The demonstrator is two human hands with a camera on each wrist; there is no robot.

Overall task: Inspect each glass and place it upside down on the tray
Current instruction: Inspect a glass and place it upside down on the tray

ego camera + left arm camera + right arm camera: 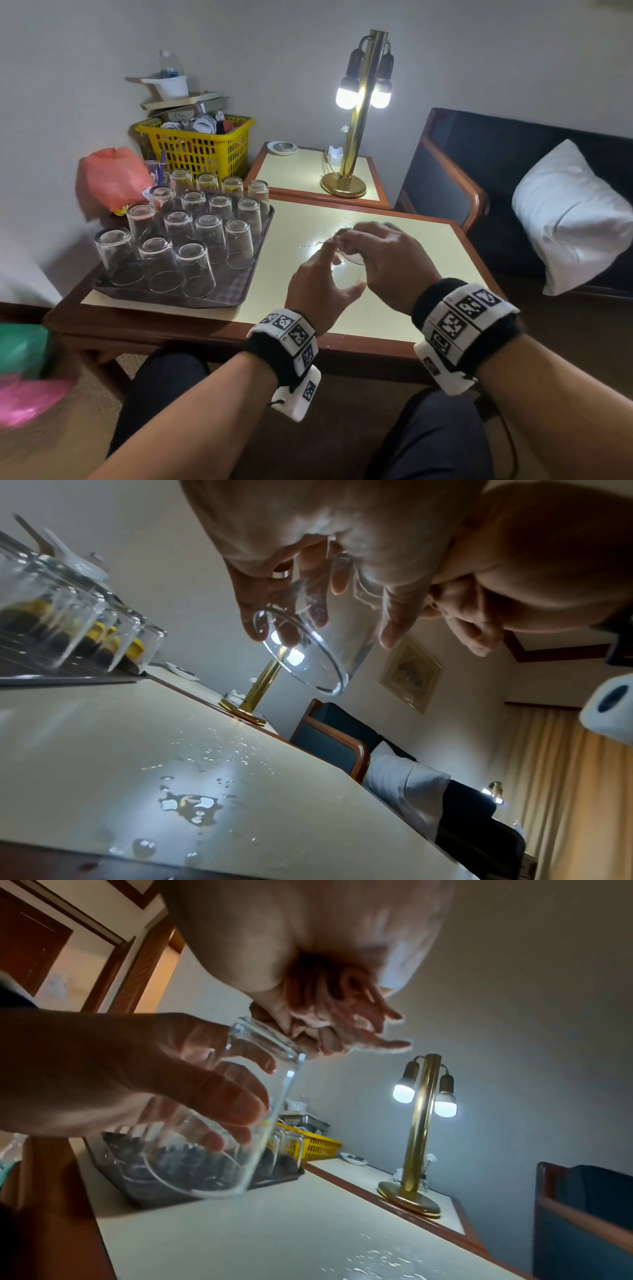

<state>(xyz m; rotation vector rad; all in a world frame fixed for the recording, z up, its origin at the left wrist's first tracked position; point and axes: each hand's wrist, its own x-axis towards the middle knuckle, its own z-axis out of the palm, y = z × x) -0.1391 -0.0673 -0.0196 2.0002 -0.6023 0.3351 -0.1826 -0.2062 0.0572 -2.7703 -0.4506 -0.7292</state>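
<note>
- Step in hand, by judgement: inspection of one clear glass tumbler (347, 263), held in the air over the cream-topped table (404, 308), right of the tray and apart from it
- Tumbler attitude: tilted, base toward the right hand, open mouth lower and toward the left; no contents visible
- Left hand (317, 289): fingers and thumb curled round the tumbler near its mouth
- Right hand (383, 253): fingers curled, pinching the thick base end
- Next move, by judgement: turn the mouth fully down and carry the tumbler left to a free spot; the bare strip along the tray's near edge and right corner looked the likeliest room, calling for a careful set-down just beside the standing glasses
- Brown tray (236, 284): held rows of inverted tumblers (195, 270), close together, rims down
- Yellow basket (202, 147) behind the tray: held a jumble of items, too small to tell apart
- Small white dish (281, 148) on the side table: contents unclear
- Water droplets (192, 804) lay on the table below the hands
</note>
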